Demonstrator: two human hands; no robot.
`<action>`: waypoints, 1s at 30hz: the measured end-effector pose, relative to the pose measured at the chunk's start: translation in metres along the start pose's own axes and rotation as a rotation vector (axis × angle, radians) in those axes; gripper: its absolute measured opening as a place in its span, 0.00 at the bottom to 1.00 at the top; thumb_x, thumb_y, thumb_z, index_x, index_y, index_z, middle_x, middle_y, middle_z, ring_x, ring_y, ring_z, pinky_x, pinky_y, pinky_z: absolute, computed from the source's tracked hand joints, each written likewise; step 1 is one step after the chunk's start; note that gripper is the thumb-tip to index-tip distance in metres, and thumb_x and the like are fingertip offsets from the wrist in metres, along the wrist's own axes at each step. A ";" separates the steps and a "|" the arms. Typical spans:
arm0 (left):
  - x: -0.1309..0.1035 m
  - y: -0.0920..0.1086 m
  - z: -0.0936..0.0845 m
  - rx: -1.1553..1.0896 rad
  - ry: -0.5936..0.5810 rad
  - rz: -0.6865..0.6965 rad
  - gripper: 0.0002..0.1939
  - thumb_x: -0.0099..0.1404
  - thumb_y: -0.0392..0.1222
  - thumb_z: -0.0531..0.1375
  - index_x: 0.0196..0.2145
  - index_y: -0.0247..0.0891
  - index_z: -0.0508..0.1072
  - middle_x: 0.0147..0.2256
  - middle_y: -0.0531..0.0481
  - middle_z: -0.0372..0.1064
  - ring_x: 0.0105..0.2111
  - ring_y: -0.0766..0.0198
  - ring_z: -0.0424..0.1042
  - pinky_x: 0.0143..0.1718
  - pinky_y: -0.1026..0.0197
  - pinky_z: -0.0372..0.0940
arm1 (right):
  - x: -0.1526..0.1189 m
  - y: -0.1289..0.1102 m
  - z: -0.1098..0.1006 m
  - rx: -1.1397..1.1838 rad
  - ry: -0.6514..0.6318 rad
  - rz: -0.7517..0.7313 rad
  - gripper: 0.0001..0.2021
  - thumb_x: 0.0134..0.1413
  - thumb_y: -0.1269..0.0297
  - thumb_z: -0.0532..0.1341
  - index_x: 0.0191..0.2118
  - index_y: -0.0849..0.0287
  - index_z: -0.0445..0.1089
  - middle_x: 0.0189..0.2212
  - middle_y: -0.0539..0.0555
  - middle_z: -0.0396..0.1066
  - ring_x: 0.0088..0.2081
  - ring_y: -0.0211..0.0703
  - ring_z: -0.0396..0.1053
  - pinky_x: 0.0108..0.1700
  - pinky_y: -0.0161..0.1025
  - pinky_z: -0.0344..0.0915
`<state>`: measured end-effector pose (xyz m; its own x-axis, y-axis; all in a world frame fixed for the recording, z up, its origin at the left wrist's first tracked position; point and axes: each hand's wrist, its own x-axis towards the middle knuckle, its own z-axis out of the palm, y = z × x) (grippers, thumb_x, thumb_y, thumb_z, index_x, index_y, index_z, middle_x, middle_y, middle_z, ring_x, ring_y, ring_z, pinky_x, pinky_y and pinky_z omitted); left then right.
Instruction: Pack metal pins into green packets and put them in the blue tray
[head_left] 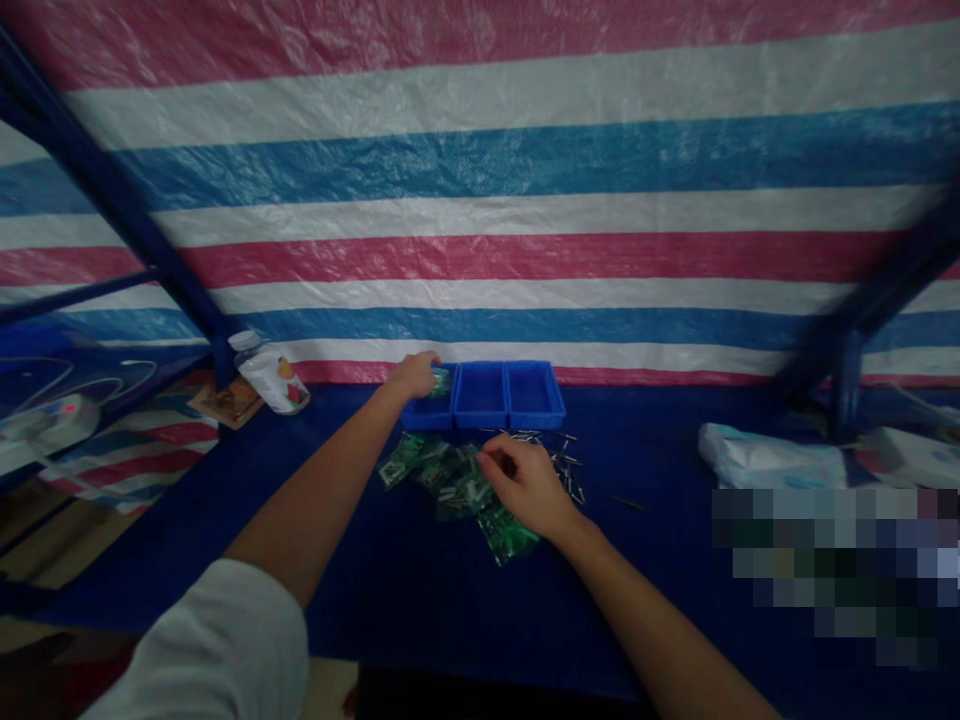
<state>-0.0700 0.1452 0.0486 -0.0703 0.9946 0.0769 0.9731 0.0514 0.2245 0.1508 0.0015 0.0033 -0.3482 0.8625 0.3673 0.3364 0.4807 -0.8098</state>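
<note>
My left hand [414,376] reaches over the left blue bin [429,420], its fingers closed at a small clear bag with green contents [440,383]. Part of that bag is hidden by the hand. Lower and to the right, my right hand [529,480] is curled, thumb and index finger pinched together; what is between them, if anything, is too small to make out. Beneath and beside it lie several small green bags [401,458], one of them [506,535] nearer the front. Loose thin metal rods [574,470] are scattered behind and right of this hand.
Two more blue bins, a middle one [481,418] and a right one [536,416], adjoin the left bin. A white bottle [271,375] stands left on the blue table [360,620]. One dark thin rod [627,502] and a whitish plastic bag [772,458] lie right. Striped sheeting hangs behind.
</note>
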 end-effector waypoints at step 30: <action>-0.133 0.009 0.037 -0.563 0.662 0.317 0.09 0.67 0.41 0.56 0.37 0.37 0.75 0.35 0.48 0.73 0.29 0.65 0.70 0.27 0.63 0.63 | -0.006 0.003 0.000 -0.330 -0.245 -0.258 0.13 0.62 0.72 0.56 0.48 0.53 0.72 0.42 0.53 0.73 0.46 0.44 0.66 0.52 0.47 0.54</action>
<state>-0.0437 0.0163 0.0047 -0.0987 0.6913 0.7158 0.7304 -0.4382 0.5239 0.1534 -0.0020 -0.0015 -0.6395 0.6647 0.3863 0.4577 0.7329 -0.5034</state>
